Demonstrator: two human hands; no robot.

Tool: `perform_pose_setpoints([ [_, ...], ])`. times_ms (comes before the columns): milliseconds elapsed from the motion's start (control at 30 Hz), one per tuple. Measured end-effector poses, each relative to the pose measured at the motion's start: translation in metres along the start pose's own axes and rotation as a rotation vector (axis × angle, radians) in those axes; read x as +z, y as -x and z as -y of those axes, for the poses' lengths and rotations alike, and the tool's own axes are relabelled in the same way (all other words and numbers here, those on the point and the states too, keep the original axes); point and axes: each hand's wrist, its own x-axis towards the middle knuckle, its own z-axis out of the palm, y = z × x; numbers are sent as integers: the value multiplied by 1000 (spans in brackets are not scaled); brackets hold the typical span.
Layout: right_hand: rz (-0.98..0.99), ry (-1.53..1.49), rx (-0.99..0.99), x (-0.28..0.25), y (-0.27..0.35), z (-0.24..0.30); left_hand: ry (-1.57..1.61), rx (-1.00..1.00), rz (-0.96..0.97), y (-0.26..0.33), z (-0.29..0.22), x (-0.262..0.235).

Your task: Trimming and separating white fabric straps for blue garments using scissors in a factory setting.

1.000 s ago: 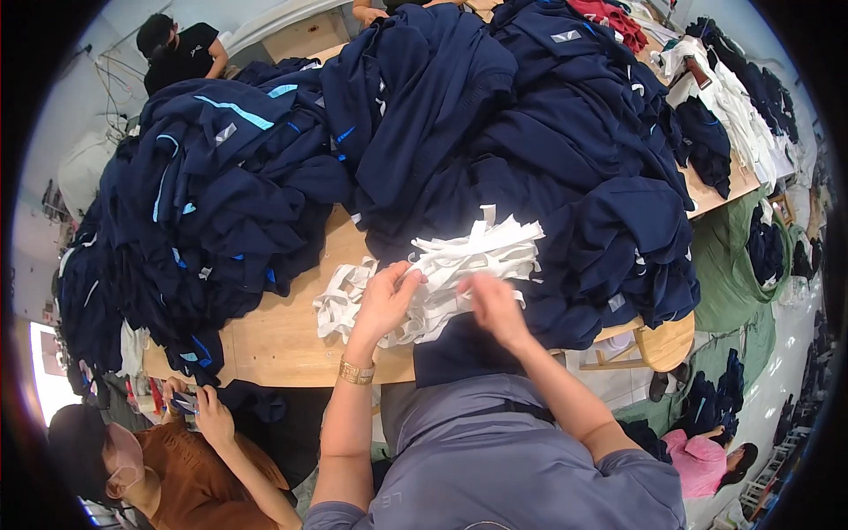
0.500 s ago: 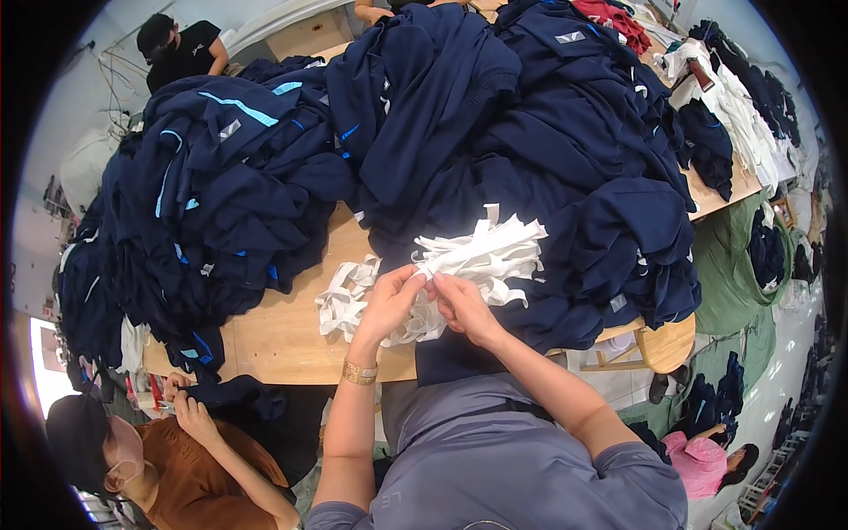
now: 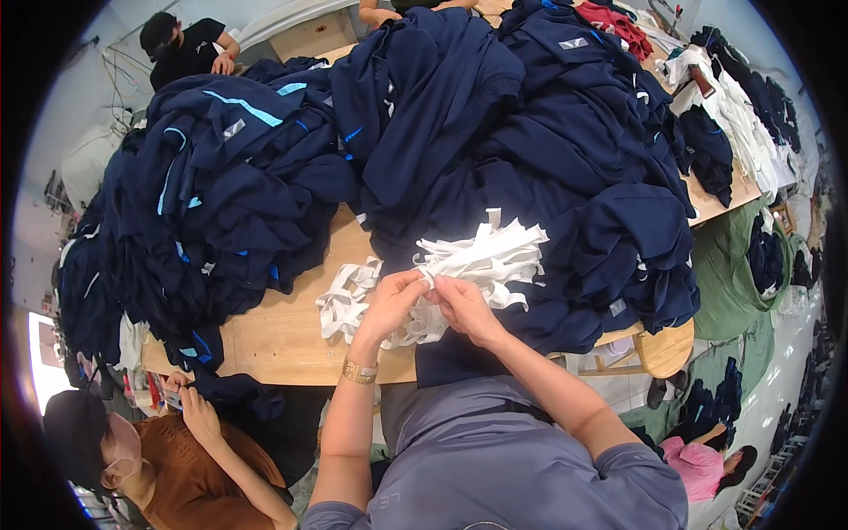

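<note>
Both my hands meet over a bunch of white fabric strips point(image 3: 495, 247) at the front of the table. My left hand point(image 3: 396, 305) is closed in a pinch at the strips' near end. Beside it, my right hand point(image 3: 465, 307) pinches at the same spot, the fingertips of the two hands almost touching. The bunch fans out away from me over navy cloth. More loose white strips point(image 3: 340, 305) lie curled on the wood left of my left hand, and some show under my wrists.
Large heaps of navy garments point(image 3: 424, 115) cover most of the wooden table point(image 3: 274, 344). A person in brown point(image 3: 208, 468) works close on my left. Another in black point(image 3: 190, 53) stands at the far left. A wooden stool point(image 3: 667, 349) stands on the right, near green sacking point(image 3: 729, 265).
My hands stay pinched at the strips with only tiny finger movements. The far-left person's hand has come into sight, and the view has shifted slightly.
</note>
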Motion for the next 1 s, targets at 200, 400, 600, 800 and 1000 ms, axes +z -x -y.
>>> perform_pose_setpoints([
  [200,-4,-79,14,-4,5,4,-15,28,-1,3,-5,0],
  [400,-106,80,-237,-2,-5,9,-294,-8,44,8,-21,1],
  [600,-417,34,-439,-39,-5,66,-231,114,-78,17,-37,-17],
  [800,-594,3,-505,-89,-1,81,-285,30,-138,15,-30,-26],
  [1000,-716,247,-442,-111,-6,58,-465,-4,-163,9,-21,-14],
])
